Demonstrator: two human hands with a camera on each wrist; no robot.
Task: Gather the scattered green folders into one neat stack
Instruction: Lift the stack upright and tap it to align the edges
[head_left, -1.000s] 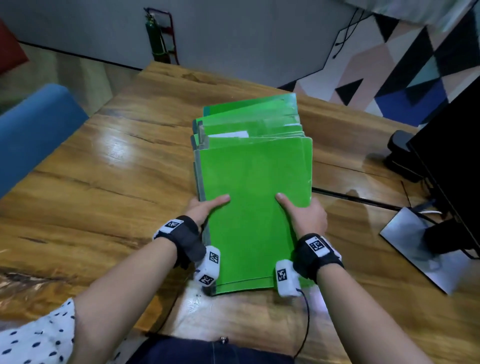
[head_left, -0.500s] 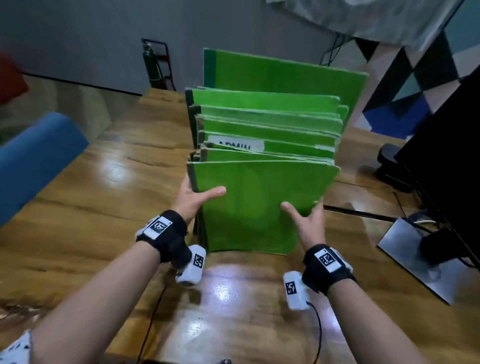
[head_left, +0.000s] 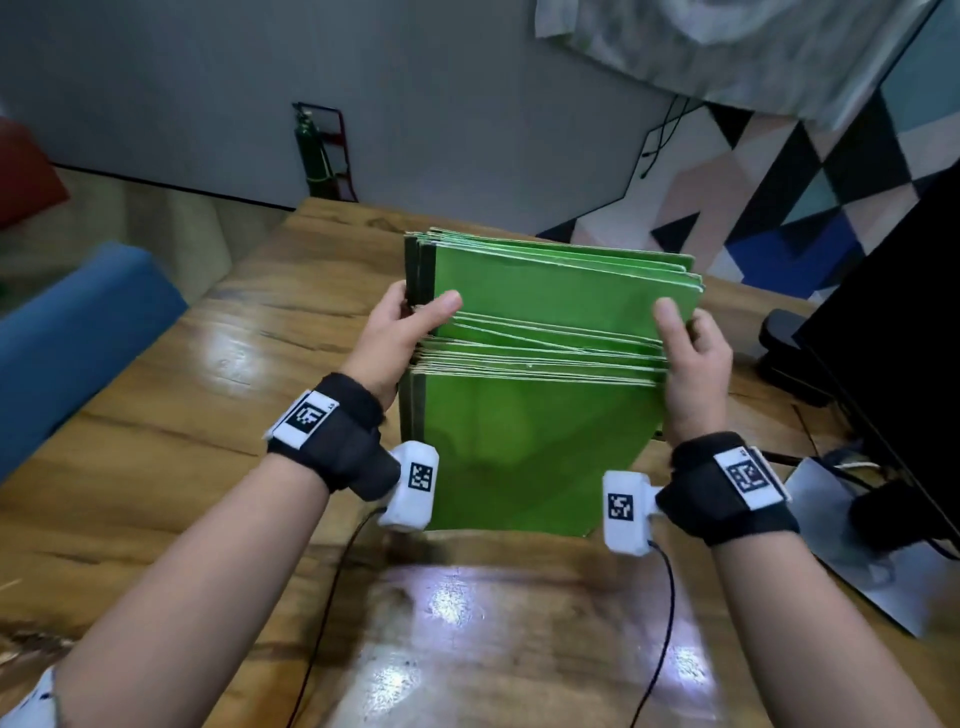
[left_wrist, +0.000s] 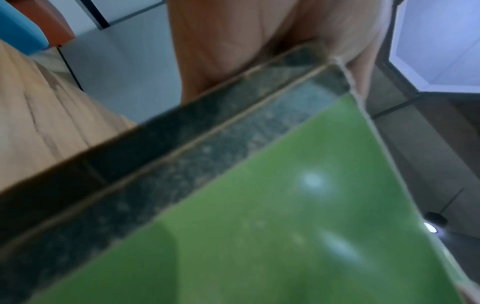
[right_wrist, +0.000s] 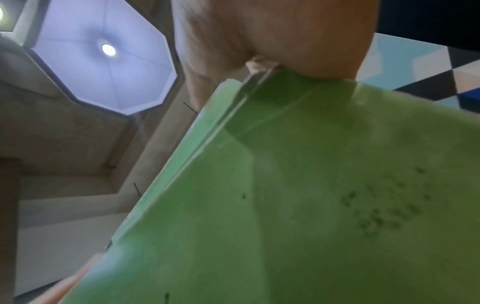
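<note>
- My left hand (head_left: 400, 332) and right hand (head_left: 693, 358) clamp the green folders (head_left: 530, 441), stood on edge on the table (head_left: 182, 395)
- The top edges are fanned and uneven; loosen my grip and the inner ones could slide out sideways
- A hard tap could buckle the covers

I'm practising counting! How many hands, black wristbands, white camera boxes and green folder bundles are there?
Hands: 2, left hand, right hand
Black wristbands: 2, left wristband, right wristband
White camera boxes: 2, left camera box, right camera box
Green folder bundle: 1, single folders too tightly packed to count
Total: 7
</note>
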